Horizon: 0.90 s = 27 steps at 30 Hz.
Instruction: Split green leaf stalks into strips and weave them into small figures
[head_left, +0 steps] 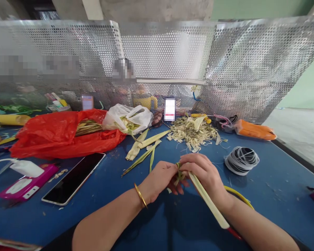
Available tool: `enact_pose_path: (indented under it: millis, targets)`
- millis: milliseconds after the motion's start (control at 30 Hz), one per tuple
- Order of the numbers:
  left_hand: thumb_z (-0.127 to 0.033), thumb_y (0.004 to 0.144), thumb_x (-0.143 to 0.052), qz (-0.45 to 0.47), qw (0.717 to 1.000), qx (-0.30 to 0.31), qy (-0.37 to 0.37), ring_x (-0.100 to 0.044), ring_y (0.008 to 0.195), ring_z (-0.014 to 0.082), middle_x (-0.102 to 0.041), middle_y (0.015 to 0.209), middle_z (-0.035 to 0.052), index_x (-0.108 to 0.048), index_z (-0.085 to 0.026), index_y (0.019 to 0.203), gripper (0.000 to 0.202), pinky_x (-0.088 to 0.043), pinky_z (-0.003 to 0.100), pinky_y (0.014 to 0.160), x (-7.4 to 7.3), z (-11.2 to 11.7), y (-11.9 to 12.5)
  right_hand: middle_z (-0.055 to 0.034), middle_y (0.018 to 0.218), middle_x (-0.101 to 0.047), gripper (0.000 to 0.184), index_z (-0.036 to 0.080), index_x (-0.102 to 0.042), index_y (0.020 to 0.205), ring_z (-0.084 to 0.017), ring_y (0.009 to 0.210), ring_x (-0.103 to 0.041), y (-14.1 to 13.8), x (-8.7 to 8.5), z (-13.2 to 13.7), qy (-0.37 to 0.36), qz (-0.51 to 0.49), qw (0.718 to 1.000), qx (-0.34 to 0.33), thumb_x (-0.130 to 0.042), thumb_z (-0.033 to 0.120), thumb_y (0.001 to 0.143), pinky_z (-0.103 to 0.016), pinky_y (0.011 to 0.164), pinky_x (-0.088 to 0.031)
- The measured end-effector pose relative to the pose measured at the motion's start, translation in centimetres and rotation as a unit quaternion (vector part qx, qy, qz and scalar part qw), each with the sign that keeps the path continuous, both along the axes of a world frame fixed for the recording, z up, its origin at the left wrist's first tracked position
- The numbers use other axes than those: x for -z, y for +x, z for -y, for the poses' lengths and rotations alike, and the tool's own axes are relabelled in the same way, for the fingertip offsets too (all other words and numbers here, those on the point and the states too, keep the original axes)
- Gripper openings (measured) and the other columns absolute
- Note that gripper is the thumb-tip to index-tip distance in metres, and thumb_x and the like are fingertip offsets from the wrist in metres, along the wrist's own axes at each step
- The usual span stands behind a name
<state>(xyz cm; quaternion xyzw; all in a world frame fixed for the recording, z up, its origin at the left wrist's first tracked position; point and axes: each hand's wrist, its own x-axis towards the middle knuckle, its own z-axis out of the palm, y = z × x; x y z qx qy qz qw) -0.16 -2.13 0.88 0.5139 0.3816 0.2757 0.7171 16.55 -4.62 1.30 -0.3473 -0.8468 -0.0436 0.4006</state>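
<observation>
In the head view, my left hand [161, 177], with a gold bangle on its wrist, pinches a small knotted piece of green leaf [178, 174]. My right hand [202, 170] meets it from the other side, its fingers closed around a pale leaf strip [208, 200] beside the knot. This strip slants down towards my right forearm, and a red tip shows past its lower end. The fingers partly hide the knot. Beyond my hands lie loose leaf strips [138, 148] and a heap of dry leaf scraps [193, 131].
A red plastic bag [49, 134] and a white bag [140, 116] hold leaves. Nearer are a phone [74, 179] and a purple power strip [28, 186]. A spool of clear line [241, 161] and an orange packet [255, 130] stand right, before a perforated metal screen [164, 48].
</observation>
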Motion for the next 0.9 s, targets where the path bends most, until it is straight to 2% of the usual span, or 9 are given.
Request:
enact_pose_path:
  millis: [100, 167, 267, 333, 400, 533, 667, 800, 900]
  targets:
    - [-0.046, 0.086, -0.046, -0.013, 0.999, 0.043, 0.003, -0.058, 0.045, 0.0112, -0.069, 0.067, 0.0083, -0.067, -0.011, 0.075, 0.042, -0.041, 0.02, 0.043, 0.1, 0.1, 0.0, -0.0037, 0.081, -0.064, 0.016, 0.02, -0.054, 0.085, -0.015, 0.073, -0.059, -0.1, 0.4, -0.1, -0.101, -0.022, 0.993, 0.054, -0.042, 0.022, 0.096, -0.028, 0.07, -0.044]
    - [-0.047, 0.086, -0.044, -0.02, 0.998, 0.054, 0.013, -0.057, 0.045, 0.0106, -0.07, 0.069, 0.01, -0.067, -0.01, 0.078, 0.044, -0.04, 0.019, 0.042, 0.1, 0.0, 0.0, -0.0007, 0.069, -0.059, 0.021, 0.021, -0.052, 0.08, -0.014, 0.062, -0.055, -0.2, 0.7, -0.1, -0.188, -0.043, 0.976, 0.098, -0.039, 0.027, 0.097, -0.026, 0.061, -0.04]
    - [-0.05, 0.087, -0.043, -0.033, 0.997, 0.058, 0.033, -0.055, 0.044, 0.0095, -0.071, 0.071, 0.0116, -0.067, -0.009, 0.079, 0.048, -0.037, 0.019, 0.041, 0.0, -0.1, -0.1, 0.0026, 0.058, -0.054, 0.03, 0.021, -0.048, 0.071, -0.012, 0.055, -0.052, -0.4, 0.9, -0.3, -0.332, -0.111, 0.933, 0.083, -0.039, 0.034, 0.096, -0.024, 0.057, -0.038]
    - [-0.052, 0.085, -0.044, -0.04, 0.997, 0.051, 0.033, -0.055, 0.044, 0.0088, -0.071, 0.072, 0.0117, -0.066, -0.01, 0.077, 0.048, -0.035, 0.019, 0.04, 0.1, -0.2, 0.0, 0.0036, 0.057, -0.053, 0.032, 0.021, -0.048, 0.069, -0.011, 0.053, -0.05, -0.4, 1.0, -0.5, -0.401, -0.168, 0.898, 0.061, -0.04, 0.038, 0.095, -0.023, 0.055, -0.038]
    - [-0.055, 0.082, -0.049, -0.043, 0.998, 0.034, 0.031, -0.055, 0.045, 0.0089, -0.072, 0.073, 0.0106, -0.063, -0.011, 0.078, 0.046, -0.034, 0.018, 0.039, 0.2, -0.2, 0.0, 0.0036, 0.059, -0.052, 0.032, 0.02, -0.05, 0.068, -0.011, 0.054, -0.048, -0.4, 1.1, -0.7, -0.414, -0.195, 0.886, 0.074, -0.043, 0.039, 0.093, -0.022, 0.054, -0.037]
    - [-0.059, 0.075, -0.059, -0.05, 0.998, -0.002, 0.034, -0.056, 0.045, 0.0098, -0.07, 0.069, 0.007, -0.056, -0.015, 0.076, 0.045, -0.032, 0.018, 0.038, 0.7, -0.2, 0.0, 0.0041, 0.057, -0.047, 0.031, 0.019, -0.05, 0.063, -0.01, 0.056, -0.041, -0.5, 1.2, -0.8, -0.37, -0.175, 0.904, 0.127, -0.048, 0.037, 0.089, -0.021, 0.052, -0.032]
    - [-0.059, 0.077, -0.056, -0.067, 0.997, -0.002, 0.044, -0.052, 0.044, 0.0087, -0.068, 0.066, 0.0069, -0.06, -0.013, 0.07, 0.046, -0.03, 0.019, 0.039, 0.6, -0.1, 0.0, 0.0041, 0.056, -0.049, 0.031, 0.018, -0.052, 0.062, -0.01, 0.053, -0.041, -0.8, 0.8, -0.6, -0.372, -0.18, 0.9, 0.136, -0.048, 0.037, 0.087, -0.02, 0.049, -0.03]
    - [-0.046, 0.084, -0.047, -0.029, 0.997, 0.028, 0.059, -0.051, 0.049, 0.0093, -0.066, 0.067, 0.006, -0.062, -0.013, 0.07, 0.039, -0.033, 0.021, 0.045, -0.2, 0.1, 0.0, 0.0038, 0.054, -0.05, 0.031, 0.018, -0.052, 0.062, -0.009, 0.05, -0.041, -0.7, 0.5, -0.5, -0.387, -0.178, 0.889, 0.167, -0.047, 0.037, 0.086, -0.02, 0.047, -0.029]
    - [-0.035, 0.079, -0.05, -0.01, 0.996, 0.051, 0.071, -0.048, 0.052, 0.0093, -0.065, 0.069, 0.0036, -0.062, -0.014, 0.072, 0.025, -0.034, 0.022, 0.05, -0.5, 0.2, 0.0, 0.0043, 0.051, -0.048, 0.032, 0.018, -0.048, 0.059, -0.009, 0.05, -0.04, -0.6, 0.8, -0.6, -0.381, -0.176, 0.889, 0.182, -0.049, 0.038, 0.085, -0.02, 0.046, -0.028]
